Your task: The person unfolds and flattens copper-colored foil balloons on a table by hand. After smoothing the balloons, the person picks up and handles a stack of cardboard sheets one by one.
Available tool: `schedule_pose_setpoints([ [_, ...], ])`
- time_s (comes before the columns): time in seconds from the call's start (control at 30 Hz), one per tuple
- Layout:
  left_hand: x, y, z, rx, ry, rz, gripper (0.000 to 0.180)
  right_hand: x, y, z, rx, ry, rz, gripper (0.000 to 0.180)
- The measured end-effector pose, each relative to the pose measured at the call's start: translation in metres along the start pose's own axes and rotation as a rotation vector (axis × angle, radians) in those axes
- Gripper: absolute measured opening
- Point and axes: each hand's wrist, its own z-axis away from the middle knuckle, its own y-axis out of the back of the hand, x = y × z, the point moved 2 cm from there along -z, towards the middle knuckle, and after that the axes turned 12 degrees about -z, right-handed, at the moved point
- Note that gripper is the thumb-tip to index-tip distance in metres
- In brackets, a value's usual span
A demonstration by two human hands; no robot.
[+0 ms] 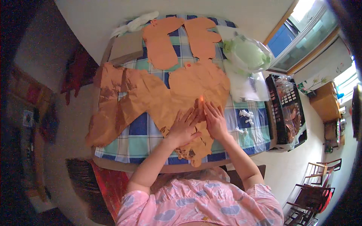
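Observation:
A large, flat, copper-orange foil shape, crinkled and shiny like an uninflated balloon, spreads over a plaid-covered bed or table. My left hand rests palm down on its lower part, fingers spread. Just beside it, my right hand also lies flat, its stretched fingertips near a bright glint on the foil. Dark printed marks show around and below the hands, where the foil narrows towards me. Two smaller matching cut-out shapes lie beyond it, a left one and a right one.
A flat cardboard box sits at the far left, with white material behind it. On the right are a clear bag with pale green contents, white packaging, small white pieces and a black crate. Chairs stand farther right.

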Motion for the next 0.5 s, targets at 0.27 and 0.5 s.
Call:
schedule_pose_setpoints([
  [0.27,-0.011,0.015,-0.003,0.108,0.037,0.309,0.036,-0.008,0.003,-0.003,-0.073,-0.017,-0.027,0.053],
  [0.5,-0.002,0.026,-0.051,0.417,0.067,0.258,0.029,-0.009,0.005,-0.003,-0.061,0.031,0.008,0.047],
])
